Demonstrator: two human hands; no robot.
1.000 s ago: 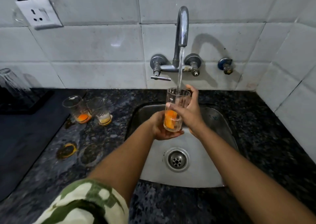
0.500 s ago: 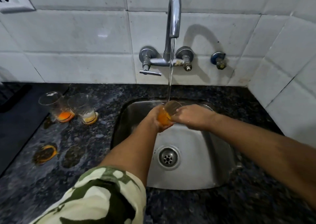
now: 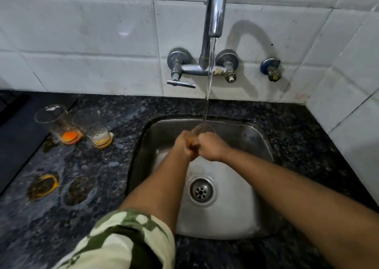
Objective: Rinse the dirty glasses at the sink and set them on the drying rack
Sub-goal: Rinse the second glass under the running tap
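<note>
Over the steel sink (image 3: 252,137), my left hand (image 3: 183,145) and my right hand (image 3: 211,145) both grip one clear glass (image 3: 202,128), held low with its mouth tipped towards the wall. Only its rim and a trace of orange residue show between the fists. Water from the tap (image 3: 215,12) runs in a stream onto the rim. Two more dirty glasses stand on the dark counter at the left: one with orange dregs (image 3: 59,125) and one with pale dregs (image 3: 94,128). The drying rack is out of view.
Wet ring stains (image 3: 44,185) mark the speckled granite counter (image 3: 114,166) in front of the glasses. A black mat (image 3: 18,137) lies at the far left. The drain (image 3: 202,190) sits mid-sink. Tap handles (image 3: 180,82) and a blue valve (image 3: 270,69) project from the tiled wall.
The glass has come down from upright under the spout into the basin and tipped away from me. Both hands have closed tighter over it. The view has dropped towards the sink.
</note>
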